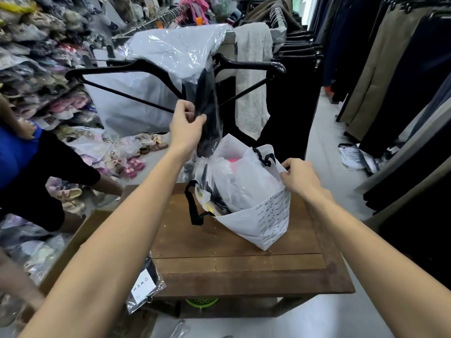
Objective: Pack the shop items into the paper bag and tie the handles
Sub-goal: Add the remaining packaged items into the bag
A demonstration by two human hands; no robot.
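Your left hand [186, 123] is up at twelve o'clock from the paper bag [256, 211], fingers pinched on the top of a dark garment in a clear plastic sleeve [207, 111], which hangs straight down with its lower end just at the bag's mouth. Your right hand [299, 176] is clamped on the bag's rim at three o'clock, holding the mouth open. The bag stands on the wooden table [231, 242], leaning a little, already crowded with white and clear-wrapped parcels and something pink near the top.

That sleeved garment looks soft and light, and it will fold on itself the moment it meets resistance. The plastic is slick, so a pinch on film alone may slide; I'd say grip through to the cloth inside, near the top edge, as you seem to be doing. Feed it down the nine o'clock side, where a gap shows.

The bag is thin paper, stiff at the creases but easy to tear, so keep your right-hand hold on the rim near the black handle [264, 158] rather than tugging the wall. The other black handle [192, 206] dangles outside at nine o'clock. Another packaged item [144, 289] sits off the table's edge at seven o'clock.
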